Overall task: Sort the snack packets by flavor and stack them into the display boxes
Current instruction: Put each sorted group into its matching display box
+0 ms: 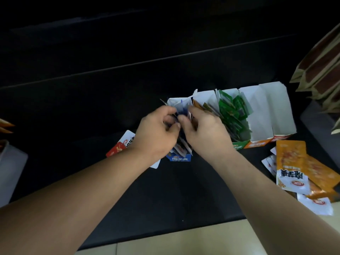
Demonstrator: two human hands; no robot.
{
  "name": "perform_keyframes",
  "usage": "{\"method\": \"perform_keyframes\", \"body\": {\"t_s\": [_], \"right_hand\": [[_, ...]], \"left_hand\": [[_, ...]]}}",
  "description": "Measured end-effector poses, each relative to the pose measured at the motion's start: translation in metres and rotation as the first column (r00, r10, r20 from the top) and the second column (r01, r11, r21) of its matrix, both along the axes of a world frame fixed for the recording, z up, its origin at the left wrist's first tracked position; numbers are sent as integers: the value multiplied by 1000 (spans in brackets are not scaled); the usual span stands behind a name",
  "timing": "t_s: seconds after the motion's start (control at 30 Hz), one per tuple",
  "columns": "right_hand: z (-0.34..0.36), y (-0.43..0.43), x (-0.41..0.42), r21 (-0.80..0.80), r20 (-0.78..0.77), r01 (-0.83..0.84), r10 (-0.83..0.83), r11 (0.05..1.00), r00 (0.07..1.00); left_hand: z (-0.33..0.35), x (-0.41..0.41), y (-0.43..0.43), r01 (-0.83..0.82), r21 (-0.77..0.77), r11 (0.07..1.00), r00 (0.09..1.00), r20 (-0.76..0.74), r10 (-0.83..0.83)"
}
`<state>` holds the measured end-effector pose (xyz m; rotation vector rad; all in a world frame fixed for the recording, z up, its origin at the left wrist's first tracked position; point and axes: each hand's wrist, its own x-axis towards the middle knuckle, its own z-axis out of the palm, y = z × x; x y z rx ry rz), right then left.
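Snack packets [181,149] in blue are standing in the blue display box [178,159], where the left hand [157,135] and right hand [204,133] are both pinching them into line. Green packets [231,111] are filling the green box [238,145]. Orange packets [291,155] and a red packet [116,150] are lying loose (not yet sorted, I judge). The dark bench [165,196] is sitting above pale floor tiles [184,242].

Matt card, glossy film
The display boxes [265,107] show matt white card inside; the orange packets [290,159] are glossy plastic film; the table [165,190] is smooth matt black.
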<state>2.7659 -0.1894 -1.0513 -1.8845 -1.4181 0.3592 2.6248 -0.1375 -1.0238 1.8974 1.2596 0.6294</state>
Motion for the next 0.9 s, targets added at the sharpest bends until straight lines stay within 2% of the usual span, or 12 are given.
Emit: {"method": "perform_keyframes", "body": {"t_s": [0.1, 0.2, 0.33, 0.47, 0.6, 0.67, 0.77, 0.9], "right_hand": [[-1, 14, 9, -75, -55, -10, 6, 997, 998], [-4, 26, 21, -221, -26, 13, -19, 975, 999], [0, 5, 21, -81, -18, 64, -65, 995, 998], [-5, -56, 25, 18, -148, 55, -52, 998, 988], [-35, -111, 61, -39, -61, 153, -155, 987, 986], [-49, -136, 86, -66, 16, 237, -236, 969, 972], [-65, -165, 131, -119, 117, 400, -387, 909, 914], [-77, -183, 182, -418, 247, 472, -403, 776, 881]], "left_hand": [[-8, 4, 4, 83, 45, 996, 995, -52, -80], [-13, 3, 9, 32, 26, 999, 995, -99, -29], [-10, -2, -5, -16, -21, 1000, 999, -41, 15], [-11, 4, -40, -8, -27, 1000, 1000, -3, 8], [-31, 35, -87, 75, -141, 987, 996, -39, -81], [-48, 59, -113, 183, -219, 958, 977, -64, -202], [-68, 93, -141, 321, -254, 912, 925, -124, -360], [-78, 131, -157, 384, -256, 887, 870, -223, -441]]}}
